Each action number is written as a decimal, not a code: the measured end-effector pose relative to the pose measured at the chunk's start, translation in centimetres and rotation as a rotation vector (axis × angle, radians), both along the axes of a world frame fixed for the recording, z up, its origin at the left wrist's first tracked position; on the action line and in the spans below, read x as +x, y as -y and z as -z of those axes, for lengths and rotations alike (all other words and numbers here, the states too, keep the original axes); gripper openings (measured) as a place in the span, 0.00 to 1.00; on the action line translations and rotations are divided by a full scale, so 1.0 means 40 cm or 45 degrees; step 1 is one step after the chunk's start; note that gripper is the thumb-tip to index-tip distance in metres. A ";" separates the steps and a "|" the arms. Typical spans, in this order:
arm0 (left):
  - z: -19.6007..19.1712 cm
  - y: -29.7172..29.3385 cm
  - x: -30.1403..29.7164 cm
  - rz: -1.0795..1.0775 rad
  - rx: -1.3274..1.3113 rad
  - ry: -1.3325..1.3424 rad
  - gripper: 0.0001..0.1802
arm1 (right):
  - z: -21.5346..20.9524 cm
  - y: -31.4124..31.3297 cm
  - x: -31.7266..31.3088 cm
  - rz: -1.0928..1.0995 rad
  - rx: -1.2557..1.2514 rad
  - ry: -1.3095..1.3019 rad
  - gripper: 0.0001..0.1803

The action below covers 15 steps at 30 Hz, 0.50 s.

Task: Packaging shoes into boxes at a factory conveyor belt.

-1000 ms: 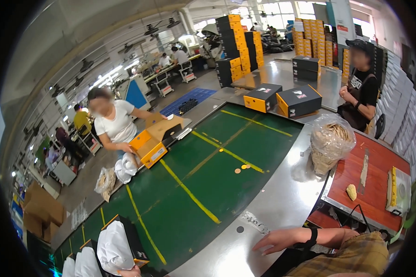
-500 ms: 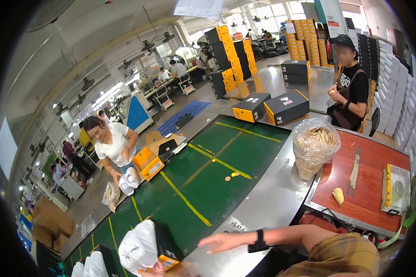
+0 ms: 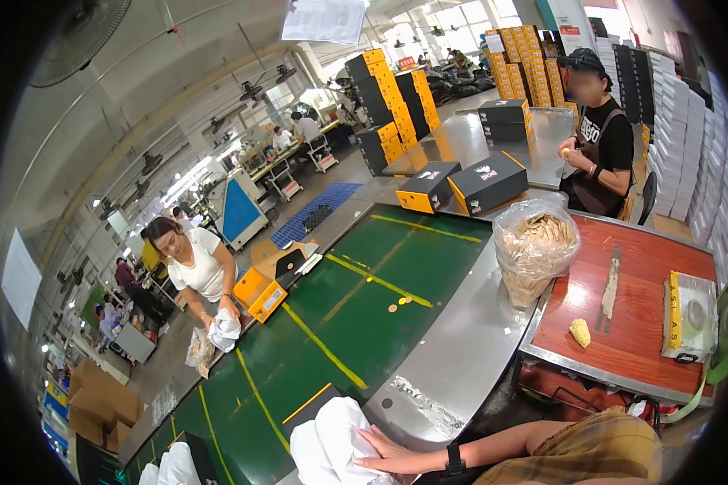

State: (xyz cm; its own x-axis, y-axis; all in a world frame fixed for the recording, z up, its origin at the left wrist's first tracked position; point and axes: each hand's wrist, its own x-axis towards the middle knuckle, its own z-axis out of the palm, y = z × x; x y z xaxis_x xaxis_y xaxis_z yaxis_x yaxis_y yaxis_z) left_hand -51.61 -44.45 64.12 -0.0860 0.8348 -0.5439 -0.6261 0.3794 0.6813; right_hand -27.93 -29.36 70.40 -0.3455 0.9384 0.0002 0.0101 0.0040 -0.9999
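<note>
My right hand (image 3: 390,457) reaches leftward from the lower right, with a dark watch on its wrist and a plaid sleeve behind it. It lies flat, fingers spread, on white wrapping paper (image 3: 332,440) that bulges out of an open black shoe box (image 3: 311,402) on the green conveyor belt (image 3: 356,307). My left hand is out of view.
Across the belt a person in a white top (image 3: 196,271) handles white paper beside an orange box (image 3: 260,293). Closed black-and-yellow boxes (image 3: 461,184) sit at the belt's far end. On the red table (image 3: 623,323) stands a clear bag of paper pieces (image 3: 534,246). Another person (image 3: 598,141) stands behind it.
The box with white paper has travelled along the belt to my right hand, which has reached further left and now rests on the paper. The view has tilted down a little.
</note>
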 end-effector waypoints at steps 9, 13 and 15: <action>-0.263 -0.211 0.003 -0.193 0.389 -0.557 0.33 | -0.030 0.004 0.020 -0.034 -0.186 -0.132 0.58; -0.320 -0.262 0.122 -0.050 0.460 -0.518 0.32 | -0.026 -0.007 0.028 -0.027 -0.232 -0.139 0.62; -0.315 -0.273 0.189 0.017 0.477 -0.493 0.31 | -0.021 -0.009 0.029 0.039 -0.341 -0.253 0.63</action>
